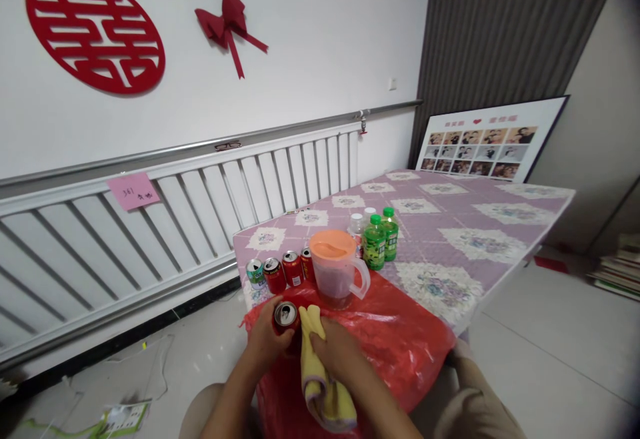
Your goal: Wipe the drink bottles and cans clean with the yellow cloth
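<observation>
My left hand [267, 336] is wrapped round an opened red drink can [286, 314], held upright above a red plastic bag [385, 332] that covers the table's near end. Beside the can, my right hand [343, 349] grips a folded yellow cloth [315, 366], its upper edge close against the can's side. Just beyond my hands stands a plastic pitcher [333, 279] with an orange lid. Left of it is a row of opened cans: a green one [255, 274] and several red ones [293, 268]. Whether the cloth presses on the can is hard to see.
Green-capped bottles [374, 246] and white-capped clear bottles [356, 226] stand behind the pitcher. The table [415, 226] has a purple flowered cover. A white radiator [260, 179] runs along the wall at left. A framed photo board [485, 146] leans at the far end.
</observation>
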Action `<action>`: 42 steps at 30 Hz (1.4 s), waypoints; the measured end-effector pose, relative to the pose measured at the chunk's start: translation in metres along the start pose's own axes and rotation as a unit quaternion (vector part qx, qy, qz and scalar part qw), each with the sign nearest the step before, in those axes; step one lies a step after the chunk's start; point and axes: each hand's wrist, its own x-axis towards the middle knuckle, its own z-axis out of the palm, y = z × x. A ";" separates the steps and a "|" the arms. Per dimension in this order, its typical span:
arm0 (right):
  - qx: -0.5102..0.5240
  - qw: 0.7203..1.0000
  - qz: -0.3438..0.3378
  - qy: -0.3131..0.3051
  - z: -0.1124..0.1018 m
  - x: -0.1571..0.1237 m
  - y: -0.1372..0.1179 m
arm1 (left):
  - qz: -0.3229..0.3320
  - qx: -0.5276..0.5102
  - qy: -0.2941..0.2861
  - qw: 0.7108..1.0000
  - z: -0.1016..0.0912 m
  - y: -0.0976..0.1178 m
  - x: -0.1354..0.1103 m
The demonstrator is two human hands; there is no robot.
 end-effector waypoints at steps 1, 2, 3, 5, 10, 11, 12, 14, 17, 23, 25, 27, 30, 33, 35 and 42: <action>0.002 1.000 0.000 0.001 0.001 -0.003 -0.001 | -0.002 0.001 0.006 1.000 0.001 0.000 0.000; 0.003 1.000 0.000 0.002 0.001 -0.005 -0.002 | -0.003 0.002 0.011 1.000 0.003 -0.001 0.000; 0.004 1.000 0.000 0.003 0.002 -0.008 -0.003 | -0.004 0.003 0.015 1.000 0.004 -0.001 0.000; 0.005 1.000 -0.002 0.002 0.003 -0.013 -0.005 | -0.005 0.003 0.021 1.000 0.005 0.000 0.000; 0.023 0.999 -0.021 -0.009 0.005 -0.026 -0.010 | 0.003 -0.006 0.019 1.000 0.003 0.003 -0.001; 0.028 0.999 -0.025 -0.010 0.005 -0.028 -0.011 | 0.006 -0.009 0.017 1.000 0.002 0.004 -0.001; 0.031 0.999 -0.028 -0.012 0.004 -0.030 -0.011 | 0.008 -0.012 0.014 1.000 0.001 0.005 -0.002; 0.034 0.999 -0.034 -0.016 0.002 -0.033 -0.009 | 0.010 -0.017 0.007 1.000 0.000 0.006 -0.002; 0.029 0.998 -0.044 -0.020 -0.006 -0.037 -0.001 | 0.010 -0.022 -0.004 1.000 -0.002 0.006 -0.001; -0.054 0.998 -0.021 0.039 -0.036 -0.035 0.031 | 0.007 -0.035 -0.044 0.998 -0.007 0.006 0.002; -0.101 0.993 0.005 0.068 -0.044 -0.031 0.039 | 0.003 -0.039 -0.059 0.998 -0.009 0.007 0.004; -0.147 0.984 0.026 0.092 -0.046 -0.025 0.045 | -0.001 -0.042 -0.069 0.997 -0.010 0.009 0.005; -0.203 0.972 0.046 0.109 -0.037 -0.020 0.052 | -0.005 -0.046 -0.077 0.996 -0.011 0.011 0.005; -0.235 0.965 0.052 0.102 -0.018 -0.018 0.060 | -0.009 -0.047 -0.077 0.996 -0.009 0.010 0.002; -0.247 0.963 0.052 0.094 -0.005 -0.018 0.066 | -0.017 -0.045 -0.068 0.997 -0.005 0.007 -0.001; -0.271 0.957 0.046 0.088 0.010 -0.018 0.078 | -0.052 -0.023 0.000 0.998 0.016 0.000 -0.005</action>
